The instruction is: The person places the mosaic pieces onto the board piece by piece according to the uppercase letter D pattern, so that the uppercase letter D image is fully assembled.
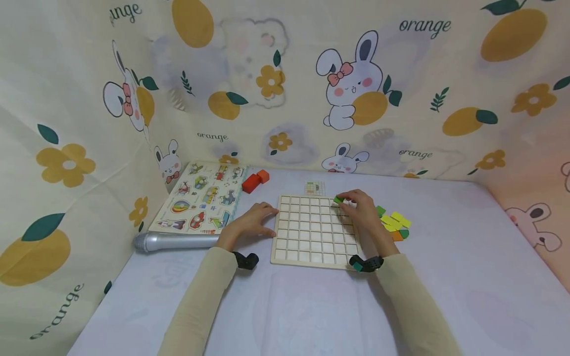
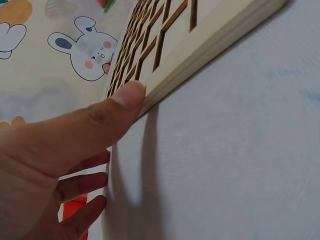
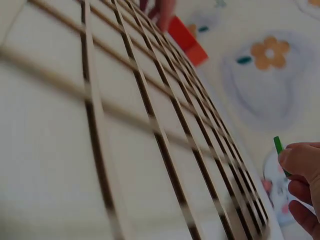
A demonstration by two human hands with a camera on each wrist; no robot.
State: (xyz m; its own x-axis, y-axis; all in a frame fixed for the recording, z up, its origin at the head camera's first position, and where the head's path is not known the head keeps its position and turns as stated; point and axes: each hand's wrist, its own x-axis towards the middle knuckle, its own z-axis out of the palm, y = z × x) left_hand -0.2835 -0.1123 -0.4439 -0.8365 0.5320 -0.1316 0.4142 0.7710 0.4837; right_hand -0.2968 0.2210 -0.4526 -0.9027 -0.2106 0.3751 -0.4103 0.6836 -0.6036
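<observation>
A wooden grid board [image 1: 316,231] with square cells lies flat on the table. Between thumb and fingers, my right hand [image 1: 361,210] pinches a small green tile [image 1: 338,200] over the board's far right part. In the right wrist view the green tile [image 3: 281,155] shows edge-on, above the far cells. My left hand [image 1: 255,221] is at the board's left side with its fingers spread; in the left wrist view its thumb [image 2: 131,95] rests against the board's edge [image 2: 200,65].
Yellow tiles [image 1: 394,221], with green and orange ones, lie right of the board. A small pattern card [image 1: 314,188] sits behind it. Red blocks [image 1: 251,183], a sticker sheet [image 1: 200,198] and a silver microphone [image 1: 182,242] are on the left. A printed cloth wall [image 1: 294,123] stands behind.
</observation>
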